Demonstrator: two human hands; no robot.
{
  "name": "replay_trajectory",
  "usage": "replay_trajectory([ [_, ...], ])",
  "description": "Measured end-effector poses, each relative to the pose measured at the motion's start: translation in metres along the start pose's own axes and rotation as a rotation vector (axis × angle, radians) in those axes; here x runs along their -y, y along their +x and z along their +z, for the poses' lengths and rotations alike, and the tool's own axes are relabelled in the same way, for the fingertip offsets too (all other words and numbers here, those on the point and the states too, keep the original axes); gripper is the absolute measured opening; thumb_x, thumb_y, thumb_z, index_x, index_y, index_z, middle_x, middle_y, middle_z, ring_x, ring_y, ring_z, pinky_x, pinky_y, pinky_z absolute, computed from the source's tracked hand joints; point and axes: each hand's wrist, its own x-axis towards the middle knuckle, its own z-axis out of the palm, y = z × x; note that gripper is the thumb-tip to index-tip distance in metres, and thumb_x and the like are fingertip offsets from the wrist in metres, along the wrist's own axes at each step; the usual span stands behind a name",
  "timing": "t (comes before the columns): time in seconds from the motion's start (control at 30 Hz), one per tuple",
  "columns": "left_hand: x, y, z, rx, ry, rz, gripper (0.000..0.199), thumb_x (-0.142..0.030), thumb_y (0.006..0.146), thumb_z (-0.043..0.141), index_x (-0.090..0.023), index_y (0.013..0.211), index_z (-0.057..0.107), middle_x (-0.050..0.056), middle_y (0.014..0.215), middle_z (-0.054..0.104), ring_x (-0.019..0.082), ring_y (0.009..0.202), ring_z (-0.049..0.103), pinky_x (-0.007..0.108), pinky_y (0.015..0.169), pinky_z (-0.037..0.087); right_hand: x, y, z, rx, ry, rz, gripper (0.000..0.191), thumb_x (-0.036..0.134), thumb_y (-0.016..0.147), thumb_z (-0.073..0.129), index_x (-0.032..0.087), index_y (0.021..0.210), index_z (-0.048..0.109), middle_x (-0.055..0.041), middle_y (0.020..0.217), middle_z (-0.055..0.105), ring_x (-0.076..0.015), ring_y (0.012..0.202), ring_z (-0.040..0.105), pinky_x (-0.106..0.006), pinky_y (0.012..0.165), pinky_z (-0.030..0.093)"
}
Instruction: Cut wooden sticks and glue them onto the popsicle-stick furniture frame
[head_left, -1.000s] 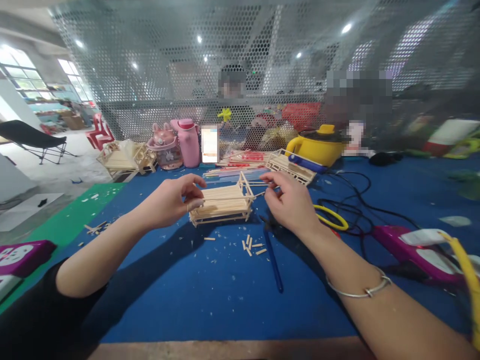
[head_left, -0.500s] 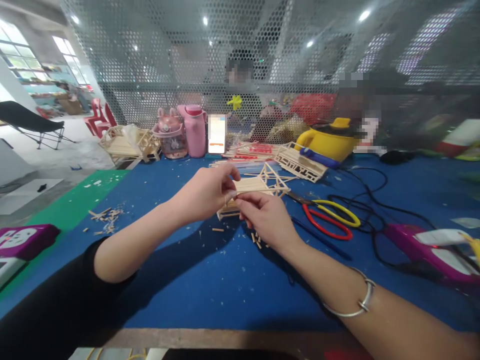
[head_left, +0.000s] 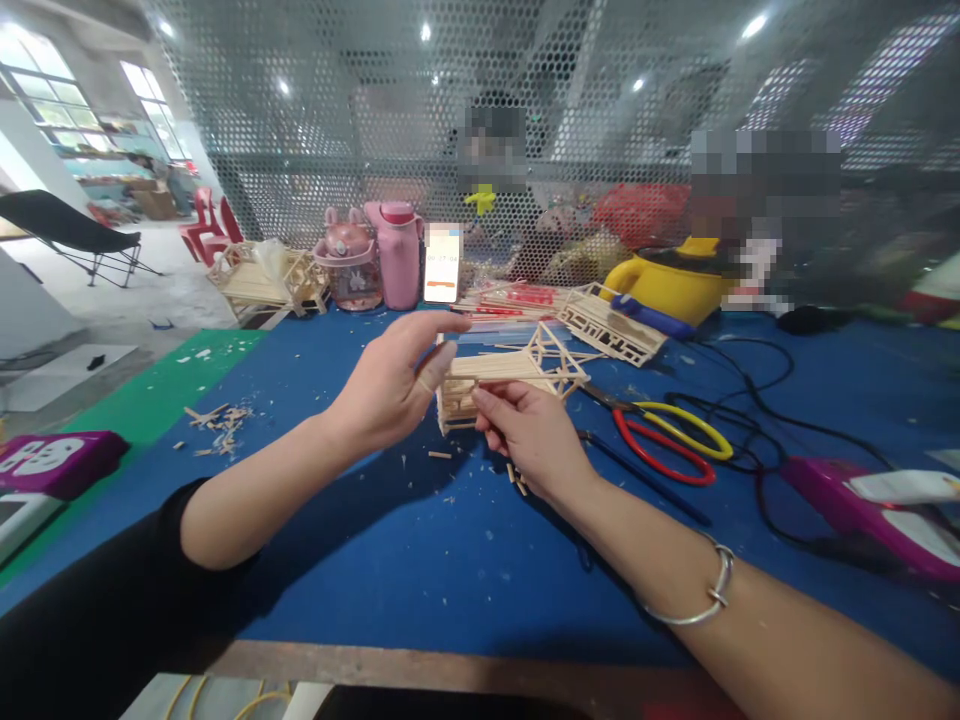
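Note:
A small wooden stick model [head_left: 499, 368], with a slatted top and a triangular truss at its right end, stands on the blue table. My right hand [head_left: 532, 430] pinches the front edge of this model between thumb and forefinger. At the model's left end is my left hand [head_left: 397, 380], its fingers stretched out and the thumb apart from the forefinger. Part of that end is hidden behind the fingers. Short stick offcuts [head_left: 516, 480] lie below the right hand. Scissors with red and yellow handles [head_left: 664, 445] rest to the right of it.
Behind stand a pink flask [head_left: 397, 258], a phone [head_left: 442, 265], loose sticks [head_left: 510, 300] and a yellow pot [head_left: 667, 285]. Other stick models [head_left: 611, 325] sit at the back. Black cables [head_left: 750, 400] and a purple device [head_left: 862, 510] occupy the right; wood scraps [head_left: 221, 430] lie left.
My left hand has drawn back leftward from the model and its fingers have opened, showing more of the model's left end. My right hand stays at the front edge.

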Motion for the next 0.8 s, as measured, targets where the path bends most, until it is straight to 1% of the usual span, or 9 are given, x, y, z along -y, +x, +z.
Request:
replay_trajectory([
  [0.07, 0.002, -0.012, 0.002, -0.209, 0.048, 0.035, 0.018, -0.021, 0.088, 0.047, -0.016, 0.099, 0.061, 0.007, 0.100, 0.065, 0.016, 0.097, 0.058, 0.030, 0.088, 0.045, 0.001, -0.004, -0.003, 0.055, -0.093, -0.036, 0.028, 0.041, 0.075, 0.061, 0.015, 0.084, 0.060, 0.0051, 0.052, 0.055, -0.0050, 0.038, 0.044, -0.016, 0.037, 0.032],
  [0.1, 0.001, -0.018, 0.003, -0.258, 0.065, 0.051, 0.015, -0.019, 0.087, 0.050, -0.016, 0.095, 0.062, 0.006, 0.093, 0.065, 0.015, 0.092, 0.059, 0.028, 0.085, 0.047, 0.002, -0.006, -0.005, 0.088, -0.161, -0.074, 0.026, 0.040, 0.079, 0.058, 0.015, 0.084, 0.060, 0.0048, 0.053, 0.055, -0.0054, 0.039, 0.044, -0.017, 0.039, 0.034],
  [0.13, 0.000, -0.024, 0.004, -0.252, 0.068, 0.074, 0.014, -0.018, 0.086, 0.051, -0.016, 0.094, 0.063, 0.005, 0.089, 0.065, 0.014, 0.087, 0.060, 0.026, 0.081, 0.048, 0.004, -0.009, -0.007, 0.123, -0.240, -0.127, 0.025, 0.039, 0.082, 0.055, 0.015, 0.083, 0.061, 0.0043, 0.054, 0.056, -0.0057, 0.041, 0.045, -0.017, 0.041, 0.035],
  [0.23, -0.009, -0.039, 0.008, -0.064, 0.031, 0.115, 0.016, -0.019, 0.085, 0.053, -0.014, 0.098, 0.063, 0.006, 0.088, 0.065, 0.012, 0.081, 0.061, 0.021, 0.073, 0.049, 0.013, -0.016, -0.016, 0.212, -0.472, -0.331, 0.026, 0.036, 0.088, 0.048, 0.016, 0.080, 0.063, 0.0035, 0.056, 0.057, -0.0062, 0.045, 0.047, -0.018, 0.047, 0.037],
  [0.37, -0.021, -0.046, 0.012, 0.085, -0.024, 0.038, 0.019, -0.025, 0.088, 0.049, -0.015, 0.097, 0.063, 0.006, 0.088, 0.067, 0.013, 0.080, 0.061, 0.023, 0.074, 0.048, 0.025, -0.027, -0.027, 0.286, -0.723, -0.515, 0.026, 0.031, 0.091, 0.045, 0.018, 0.083, 0.065, 0.0014, 0.063, 0.063, -0.0092, 0.057, 0.055, -0.019, 0.056, 0.039],
  [0.53, -0.030, -0.047, 0.014, 0.322, -0.097, -0.076, 0.024, -0.032, 0.089, 0.046, -0.017, 0.086, 0.064, 0.005, 0.082, 0.067, 0.015, 0.076, 0.059, 0.025, 0.069, 0.044, 0.024, -0.053, -0.034, 0.266, -1.031, -0.557, 0.025, 0.029, 0.093, 0.041, 0.019, 0.090, 0.064, -0.0026, 0.081, 0.070, -0.0130, 0.072, 0.063, -0.022, 0.064, 0.040],
  [0.67, -0.039, -0.053, 0.014, 0.543, -0.216, -0.156, 0.027, -0.035, 0.086, 0.046, -0.017, 0.076, 0.064, 0.002, 0.070, 0.063, 0.012, 0.063, 0.054, 0.022, 0.059, 0.038, 0.016, -0.079, -0.034, 0.237, -1.182, -0.560, 0.024, 0.024, 0.092, 0.040, 0.018, 0.087, 0.063, -0.0032, 0.079, 0.070, -0.0154, 0.074, 0.064, -0.023, 0.064, 0.040],
  [0.73, -0.044, -0.055, 0.014, 0.603, -0.259, -0.186, 0.030, -0.037, 0.086, 0.045, -0.016, 0.073, 0.063, 0.001, 0.066, 0.061, 0.012, 0.060, 0.050, 0.022, 0.056, 0.036, 0.013, -0.089, -0.032, 0.218, -1.204, -0.558, 0.024, 0.021, 0.092, 0.040, 0.018, 0.085, 0.063, -0.0037, 0.079, 0.070, -0.0154, 0.075, 0.065, -0.023, 0.066, 0.041],
  [0.8, -0.049, -0.057, 0.015, 0.620, -0.275, -0.211, 0.033, -0.037, 0.086, 0.043, -0.016, 0.072, 0.063, 0.001, 0.064, 0.060, 0.011, 0.058, 0.047, 0.022, 0.055, 0.033, 0.010, -0.098, -0.029, 0.186, -1.208, -0.559, 0.025, 0.020, 0.092, 0.039, 0.018, 0.084, 0.063, -0.0040, 0.079, 0.070, -0.0150, 0.076, 0.065, -0.023, 0.066, 0.041],
])
